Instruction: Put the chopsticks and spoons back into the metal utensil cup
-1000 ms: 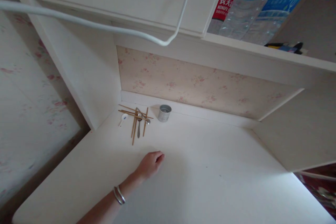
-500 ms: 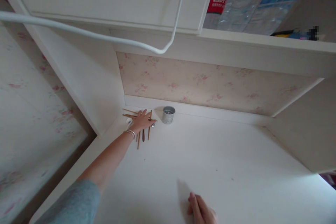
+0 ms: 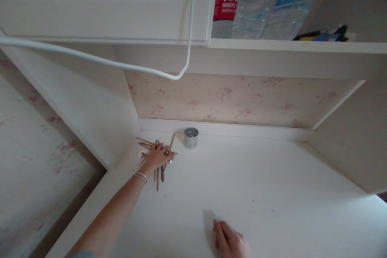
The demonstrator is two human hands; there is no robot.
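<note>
Fingers apart on the left hand (image 3: 156, 157), over chopsticks (image 3: 157, 181) and spoons (image 3: 162, 174) in the far left corner, near a cup (image 3: 191, 141); moved there from bare table (image 3: 226, 177) within a second, so now at the work, no grip showing. Right hand (image 3: 232, 241) curled, fingers together.

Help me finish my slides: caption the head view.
Left hand over chopsticks and spoons beside a perforated cup; right hand curled nearer the camera.
</note>
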